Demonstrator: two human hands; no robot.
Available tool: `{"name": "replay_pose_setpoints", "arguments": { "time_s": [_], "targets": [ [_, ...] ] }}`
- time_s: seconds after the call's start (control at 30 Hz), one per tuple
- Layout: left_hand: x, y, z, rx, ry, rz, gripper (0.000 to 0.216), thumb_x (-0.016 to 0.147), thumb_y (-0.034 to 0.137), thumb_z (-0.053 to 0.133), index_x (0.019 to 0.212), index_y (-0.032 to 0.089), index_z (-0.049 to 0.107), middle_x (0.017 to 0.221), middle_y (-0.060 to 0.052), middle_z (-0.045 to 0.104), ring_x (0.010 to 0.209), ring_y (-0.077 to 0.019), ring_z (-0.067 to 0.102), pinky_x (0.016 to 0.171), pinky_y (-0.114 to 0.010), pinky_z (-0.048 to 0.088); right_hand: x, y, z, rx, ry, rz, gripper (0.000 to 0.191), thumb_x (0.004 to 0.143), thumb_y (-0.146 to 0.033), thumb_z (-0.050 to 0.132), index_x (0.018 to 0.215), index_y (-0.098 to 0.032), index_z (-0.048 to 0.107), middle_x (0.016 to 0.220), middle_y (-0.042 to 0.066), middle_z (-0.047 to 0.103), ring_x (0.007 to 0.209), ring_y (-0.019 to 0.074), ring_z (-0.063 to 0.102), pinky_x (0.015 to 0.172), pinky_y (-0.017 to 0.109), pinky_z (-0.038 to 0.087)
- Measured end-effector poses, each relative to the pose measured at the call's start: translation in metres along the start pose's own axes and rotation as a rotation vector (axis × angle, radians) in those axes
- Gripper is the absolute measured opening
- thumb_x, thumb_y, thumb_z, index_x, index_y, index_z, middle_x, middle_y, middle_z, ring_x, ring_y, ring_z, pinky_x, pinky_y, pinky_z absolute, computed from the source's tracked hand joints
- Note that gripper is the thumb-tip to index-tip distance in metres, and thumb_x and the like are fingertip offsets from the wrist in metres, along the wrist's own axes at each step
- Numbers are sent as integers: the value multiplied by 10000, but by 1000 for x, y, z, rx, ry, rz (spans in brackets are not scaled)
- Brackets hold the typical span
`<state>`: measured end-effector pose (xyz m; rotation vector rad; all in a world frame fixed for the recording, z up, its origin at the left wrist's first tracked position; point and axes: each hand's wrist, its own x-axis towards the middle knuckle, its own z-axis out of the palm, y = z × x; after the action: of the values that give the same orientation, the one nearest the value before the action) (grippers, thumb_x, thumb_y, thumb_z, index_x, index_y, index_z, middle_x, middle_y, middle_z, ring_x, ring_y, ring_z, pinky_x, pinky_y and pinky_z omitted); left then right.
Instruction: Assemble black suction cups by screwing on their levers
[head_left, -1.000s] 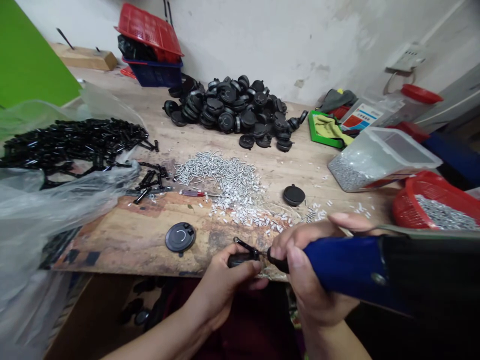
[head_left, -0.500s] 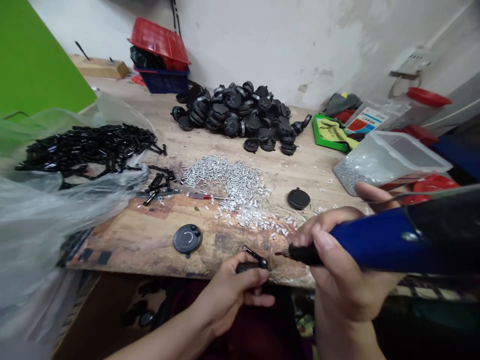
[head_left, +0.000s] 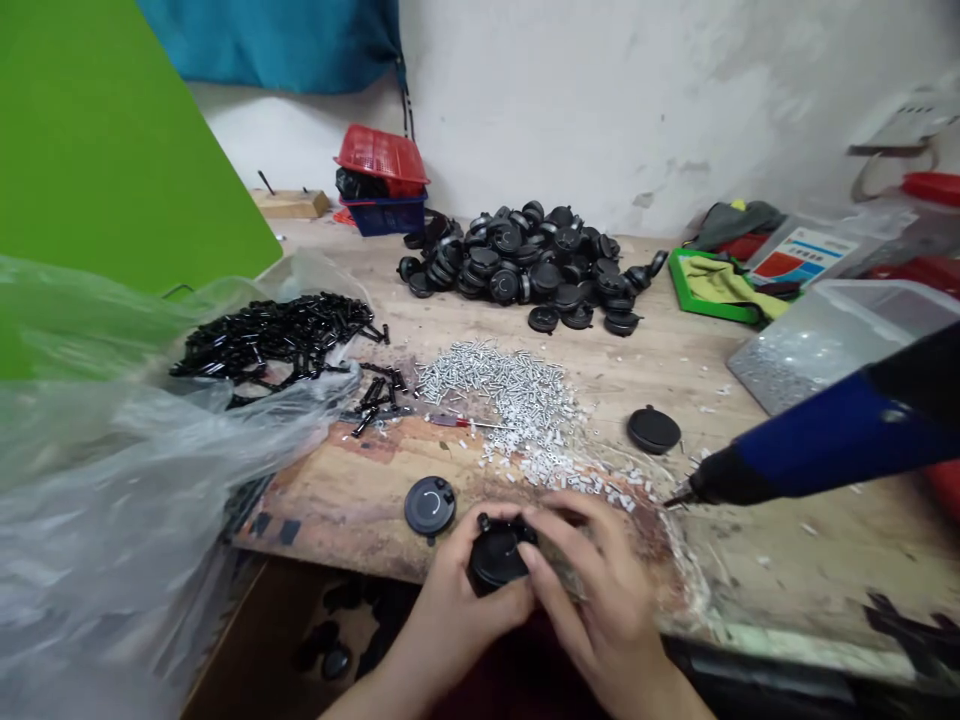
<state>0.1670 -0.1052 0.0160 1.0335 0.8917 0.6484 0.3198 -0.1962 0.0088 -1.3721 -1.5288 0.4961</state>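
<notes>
A round black plastic part (head_left: 498,556), with a small black bar along its upper edge, is held above the bench edge. My left hand (head_left: 469,590) grips it from the left with the thumb along the near side. My right hand (head_left: 600,590) has thumb and fingers pressed on its right edge, partly hiding it. To the right, a blue and black electric screwdriver (head_left: 825,430) hangs in the air, touched by neither hand, its bit pointing down-left. A similar round part (head_left: 430,505) with a curved white mark lies left of my hands. Another dark disc (head_left: 654,429) lies to the right.
Silver pins (head_left: 495,375) and small white sleeves (head_left: 555,460) are heaped mid-bench, beside a screwdriver with a red handle (head_left: 448,421). Behind lies a pile of black round parts (head_left: 525,255). A plastic bag (head_left: 285,480) with black bars (head_left: 277,335) is left; a clear bin (head_left: 862,310) stands right.
My right hand has let go of the electric screwdriver and moved left onto the round part. The screwdriver now hangs on its own. The view has shifted left.
</notes>
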Motion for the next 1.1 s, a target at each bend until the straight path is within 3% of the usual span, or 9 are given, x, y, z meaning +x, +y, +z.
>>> {"name": "replay_pose_setpoints", "arguments": {
  "time_s": [0.1,0.17,0.37,0.53,0.7,0.8,0.9,1.0,1.1],
  "targets": [
    [-3,-1,-19,121,18,117,428,756,257,691,1148,234,520,1170,-57,600,1090,-219,557,945,-323,427,66,-3,28,29,-187,59,230,897,-152,503,1069,-243,627,1052,56,600,990,158,608,869,287,511],
    [-7,-2,-36,225,41,183,444,793,275,653,1209,252,499,1221,-72,583,1136,-240,547,968,-358,429,89,-6,46,73,-238,18,227,901,-124,491,1037,-234,634,1011,43,606,975,139,601,873,260,496],
    [-8,9,-108,801,332,487,462,783,292,656,1228,273,535,1299,-87,504,1251,-275,449,1063,-448,352,115,-13,105,14,-311,-212,256,909,-83,415,1092,-173,570,1067,80,576,1023,157,570,902,274,484],
    [12,7,-162,1039,376,595,489,766,339,684,1224,261,533,1275,-85,559,1234,-281,464,1068,-489,331,139,-14,149,-378,-498,-221,237,865,-92,479,1089,-153,527,1050,93,562,929,203,594,806,329,525],
    [29,-19,-183,1197,393,588,542,797,289,621,1306,221,446,1315,-121,549,1224,-292,483,1043,-527,351,136,-11,171,-534,-548,-257,273,877,-75,433,1135,-128,504,1043,113,566,901,234,591,707,343,535],
    [27,-20,-189,1233,360,553,624,768,348,639,1335,218,416,1332,-134,538,1244,-314,469,1034,-542,362,134,-12,173,-570,-528,-317,275,877,-96,454,1148,-111,493,1051,119,557,916,239,572,704,343,526],
    [18,4,-195,1191,234,493,725,714,469,677,1342,225,409,1362,-132,517,1250,-323,477,1015,-503,408,135,-15,159,-574,-512,-325,244,859,-127,505,1102,-121,521,1011,102,563,883,226,555,721,344,505],
    [14,42,-195,1116,300,427,502,847,488,499,1281,238,472,1307,-93,568,1134,-259,581,912,-407,499,136,-14,127,-579,-405,-311,212,875,-115,475,1069,-144,554,999,93,576,894,219,521,767,349,465],
    [32,73,-187,1255,417,554,370,877,474,442,1057,199,612,1070,-60,663,1011,-229,611,929,-398,461,140,-3,86,-680,-261,-179,234,866,-56,441,1011,-148,600,969,98,595,862,218,491,746,352,422]
  ]
}}
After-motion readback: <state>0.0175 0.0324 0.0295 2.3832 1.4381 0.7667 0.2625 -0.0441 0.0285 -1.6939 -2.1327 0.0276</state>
